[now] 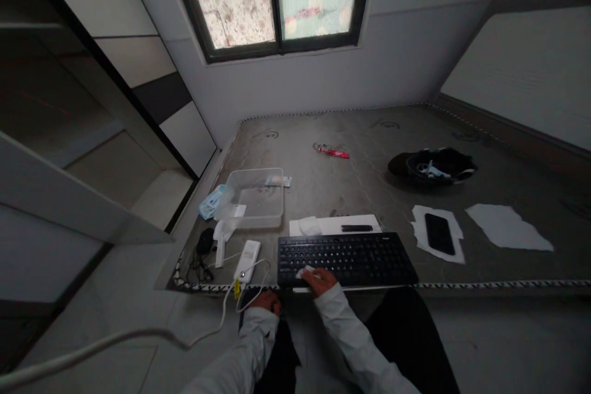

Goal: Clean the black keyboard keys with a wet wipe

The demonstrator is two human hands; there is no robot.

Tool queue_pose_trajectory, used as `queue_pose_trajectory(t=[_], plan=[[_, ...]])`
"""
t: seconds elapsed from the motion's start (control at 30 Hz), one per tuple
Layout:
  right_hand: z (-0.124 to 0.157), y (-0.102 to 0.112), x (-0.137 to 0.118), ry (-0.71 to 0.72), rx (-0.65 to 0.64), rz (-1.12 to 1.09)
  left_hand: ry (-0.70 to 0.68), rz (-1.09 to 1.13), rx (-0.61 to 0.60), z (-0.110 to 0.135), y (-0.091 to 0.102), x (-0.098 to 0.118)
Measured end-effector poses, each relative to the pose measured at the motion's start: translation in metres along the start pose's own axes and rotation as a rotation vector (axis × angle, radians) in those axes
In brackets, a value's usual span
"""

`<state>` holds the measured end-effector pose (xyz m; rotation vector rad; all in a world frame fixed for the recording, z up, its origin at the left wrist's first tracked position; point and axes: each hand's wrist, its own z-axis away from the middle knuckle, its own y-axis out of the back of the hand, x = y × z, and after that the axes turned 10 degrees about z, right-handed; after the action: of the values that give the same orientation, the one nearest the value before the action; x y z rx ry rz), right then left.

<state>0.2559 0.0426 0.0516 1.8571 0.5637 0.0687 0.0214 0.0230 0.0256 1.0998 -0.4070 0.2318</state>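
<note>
we see the right hand (323, 282) pinching a white wad (303, 271) against the lower-left part of the keyboard (344, 255), which lies along the near edge of the mattress (295, 135). a hard pull toward us could, we judge, tip the keyboard off. the left hand (268, 301) is curled; we cannot tell if it grips anything. the white cable (225, 308) beside it could snag the left sleeve (257, 331), dragging the power strip (249, 255).

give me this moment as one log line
right hand: holds white piece against keyboard | left hand: nearest white corded block | phone: on white paper, right of keyboard
</note>
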Motion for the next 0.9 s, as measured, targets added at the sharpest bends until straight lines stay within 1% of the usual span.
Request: queue_pose_trajectory(t=[0.13,0.2,0.27,0.4,0.5,0.6,0.67,0.73,0.83,0.9], plan=[[0.043,0.040,0.077,-0.103,0.087,0.182,0.023,0.005,0.012,-0.001,-0.003,0.000],[0.064,0.059,0.112,-0.189,0.075,0.291,0.034,0.009,0.023,-0.001,-0.005,0.001],[0.083,0.074,0.142,-0.259,0.071,0.351,0.036,0.014,0.039,-0.001,-0.007,0.001],[0.117,0.095,0.190,-0.425,0.127,0.351,0.016,0.025,0.069,0.000,-0.009,0.000],[0.135,0.098,0.214,-0.513,0.192,0.292,-0.003,0.034,0.088,-0.002,-0.010,-0.002],[0.138,0.094,0.223,-0.585,0.244,0.247,-0.015,0.047,0.106,-0.004,-0.011,-0.004],[0.128,0.086,0.218,-0.625,0.256,0.239,-0.022,0.054,0.111,-0.006,-0.012,-0.005],[0.112,0.076,0.207,-0.595,0.239,0.197,-0.025,0.057,0.114,-0.006,-0.011,-0.006],[0.084,0.059,0.184,-0.529,0.220,0.163,-0.024,0.062,0.129,-0.007,-0.011,-0.006],[0.071,0.048,0.169,-0.516,0.202,0.146,-0.019,0.068,0.141,-0.006,-0.010,-0.005]])
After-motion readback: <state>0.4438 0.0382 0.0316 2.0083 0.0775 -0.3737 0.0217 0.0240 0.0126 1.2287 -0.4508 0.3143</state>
